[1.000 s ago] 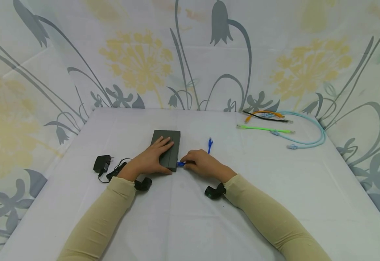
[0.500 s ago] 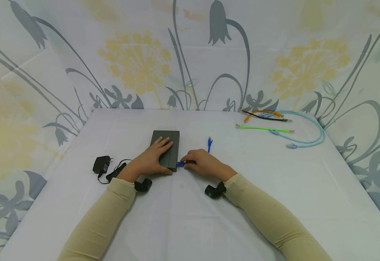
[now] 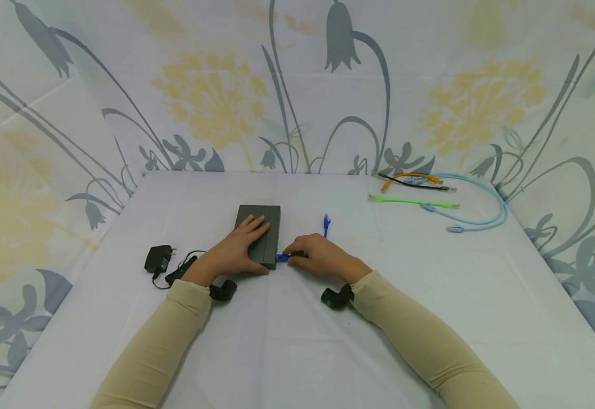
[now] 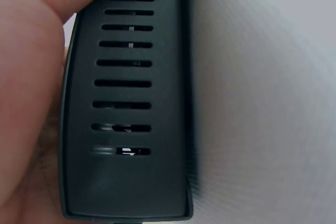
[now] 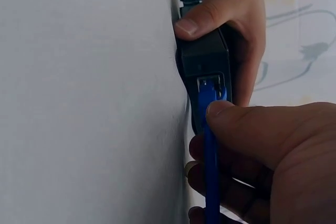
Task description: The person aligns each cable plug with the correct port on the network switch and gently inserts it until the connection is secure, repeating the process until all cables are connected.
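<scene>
A dark grey box with a network port [image 3: 271, 236] lies on the white cloth. My left hand [image 3: 233, 250] rests on top of it with straight, spread fingers, its thumb along the near side. Vent slots line one side face of the box [image 4: 126, 93] in the left wrist view. My right hand [image 3: 320, 258] pinches the blue Ethernet cable [image 5: 211, 156] just behind its plug, between thumb and fingers. That plug sits at the opening of the port [image 5: 210, 83] on the box's right side. The cable's other end [image 3: 326, 224] lies beyond my right hand; its middle is hidden beneath the hand.
A black power adapter [image 3: 158, 258] with its bundled cord [image 3: 182, 268] lies left of my left wrist. At the back right are a green cable [image 3: 412, 201], a black cable [image 3: 415, 183], an orange cable [image 3: 422, 176] and a looped light blue cable [image 3: 499, 201].
</scene>
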{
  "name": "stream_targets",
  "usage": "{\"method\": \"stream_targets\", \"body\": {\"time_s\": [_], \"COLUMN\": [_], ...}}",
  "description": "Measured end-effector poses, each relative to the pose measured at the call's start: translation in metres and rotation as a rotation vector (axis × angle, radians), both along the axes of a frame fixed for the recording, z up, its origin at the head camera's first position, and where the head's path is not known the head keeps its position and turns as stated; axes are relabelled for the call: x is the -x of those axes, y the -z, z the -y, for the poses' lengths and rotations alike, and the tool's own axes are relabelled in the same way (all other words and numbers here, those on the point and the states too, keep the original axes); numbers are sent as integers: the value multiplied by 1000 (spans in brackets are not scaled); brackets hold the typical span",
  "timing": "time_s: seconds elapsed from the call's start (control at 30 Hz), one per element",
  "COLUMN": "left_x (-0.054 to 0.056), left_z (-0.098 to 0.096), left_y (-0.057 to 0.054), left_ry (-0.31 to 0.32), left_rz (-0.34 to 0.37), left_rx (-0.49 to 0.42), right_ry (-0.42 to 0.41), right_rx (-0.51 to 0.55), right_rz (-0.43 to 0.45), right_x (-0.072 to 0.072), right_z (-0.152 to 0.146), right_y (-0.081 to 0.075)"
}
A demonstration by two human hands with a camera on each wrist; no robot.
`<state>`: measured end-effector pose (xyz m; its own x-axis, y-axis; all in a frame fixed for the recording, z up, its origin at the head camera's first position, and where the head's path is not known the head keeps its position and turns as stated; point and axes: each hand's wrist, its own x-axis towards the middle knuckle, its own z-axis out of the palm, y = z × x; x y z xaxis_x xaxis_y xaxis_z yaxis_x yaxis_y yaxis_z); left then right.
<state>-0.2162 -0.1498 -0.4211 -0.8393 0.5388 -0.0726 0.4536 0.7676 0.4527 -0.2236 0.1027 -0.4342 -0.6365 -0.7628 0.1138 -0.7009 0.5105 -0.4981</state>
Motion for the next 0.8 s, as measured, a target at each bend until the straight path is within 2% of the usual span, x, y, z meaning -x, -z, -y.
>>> {"method": "stream_targets", "body": {"time_s": [0.23,0.47,0.8], "left_x": [-5,-7,-2], "left_z": [0,-2,-3], "left_y": [2,-2,-3], "left_ry": [-8,-8,-11], "left_rz": [40,20,17], "left_rx": [14,-3,15], "right_ry": [33,37,146], "right_rx": [-29,-2,71], "right_rz": [37,15,-6], "right_x": [-1,-1,11], "right_z": [-4,-6,-20], "right_y": [2,-2,-6]}}
